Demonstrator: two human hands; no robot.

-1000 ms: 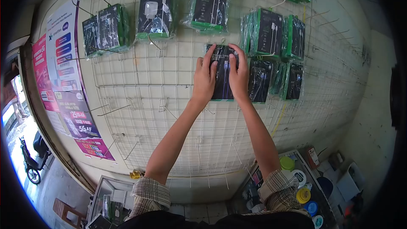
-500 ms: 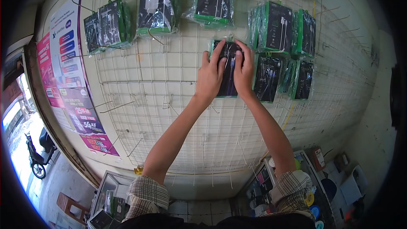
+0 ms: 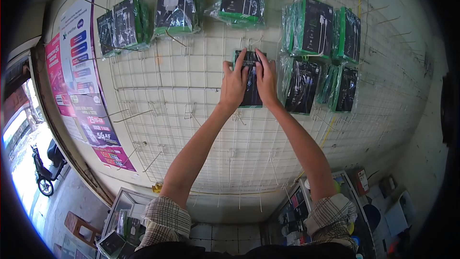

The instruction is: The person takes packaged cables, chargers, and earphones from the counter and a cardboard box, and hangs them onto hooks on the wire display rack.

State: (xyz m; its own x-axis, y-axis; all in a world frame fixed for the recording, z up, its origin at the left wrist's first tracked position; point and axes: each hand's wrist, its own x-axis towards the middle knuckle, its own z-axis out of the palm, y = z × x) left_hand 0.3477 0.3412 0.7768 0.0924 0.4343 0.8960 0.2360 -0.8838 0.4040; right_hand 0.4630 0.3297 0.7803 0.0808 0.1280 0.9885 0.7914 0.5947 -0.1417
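A black and green boxed charging cable package (image 3: 251, 86) is held upright against the wire grid, below a hook. My left hand (image 3: 233, 85) grips its left side, fingers reaching up toward the top edge and thumb on the front. My right hand (image 3: 267, 81) grips the right side in the same way, the two thumbs close together. Whether the box hangs on the hook above it cannot be made out. Right of my right hand hangs another wrapped box (image 3: 303, 86), and above it a wrapped cable box (image 3: 314, 26).
More wrapped boxes (image 3: 178, 2) hang along the upper grid. Bare metal hooks (image 3: 139, 112) jut out from the wire grid (image 3: 172, 139). Posters (image 3: 84, 76) cover the wall at left, beside a doorway with a motorbike (image 3: 46, 168). Glass cases (image 3: 125, 196) stand below on both sides.
Both hands and the box have shifted slightly left along the grid, away from the neighbouring box. More of the hook shows above the box. The grip looks much the same.
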